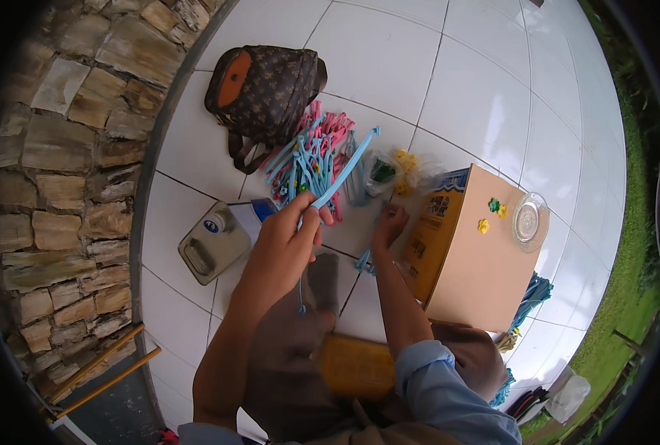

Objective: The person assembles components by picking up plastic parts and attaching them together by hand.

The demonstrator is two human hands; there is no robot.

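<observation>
My left hand (289,230) is closed around a long light-blue strip (350,167), which slants up and right to a knobbed end. A thin cord with a small light-blue end dangles below that hand. To its right, my right hand (390,225) has its fingers curled in beside the cardboard box (482,259); what they hold is too small to make out. Just below it is a light-blue piece (364,261). Beyond my left hand lies a heap of pink and light-blue strips (311,163) on the white tiles. Small green and yellow flower-shaped pieces (494,205) rest on the box top.
A brown patterned backpack (267,93) stands behind the heap. Clear plastic bags with yellow and green pieces (404,167) lie near the box. On the box sits a glass dish (530,221). A grey metal tin (215,245) is at left, before a stone wall (70,156). Teal bundles (535,293) lie right.
</observation>
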